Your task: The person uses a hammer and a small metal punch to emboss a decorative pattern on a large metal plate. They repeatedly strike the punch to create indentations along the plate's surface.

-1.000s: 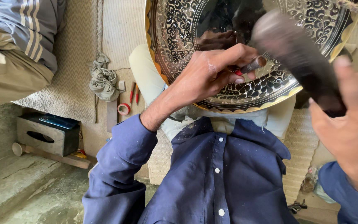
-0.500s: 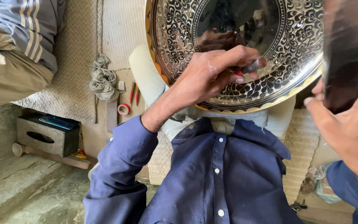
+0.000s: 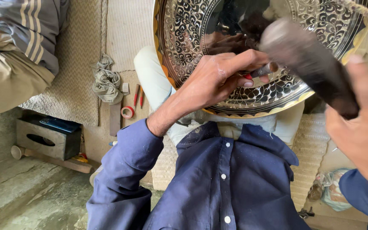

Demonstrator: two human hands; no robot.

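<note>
the dark mallet (image 3: 307, 64) in the right hand (image 3: 363, 136) has swung back over the engraved tray (image 3: 184, 38), toward the punch (image 3: 263, 70) pinched by the left hand (image 3: 218, 81) at its 3 o'clock, so another strike seems underway.

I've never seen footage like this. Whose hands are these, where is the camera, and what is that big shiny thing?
The camera sits on a person's head and looks down, so you see their own blue shirt and both arms. There is no machine here, only bare hands. The left hand pinches a small metal punch with its tip against a large round metal tray, engraved with leaf patterns and resting on the lap. The right hand grips a dark hammer, blurred by motion. On the woven mat to the left lie a crumpled rag, a roll of red tape and two red-handled tools. Another person's striped sleeve shows at top left.
</note>
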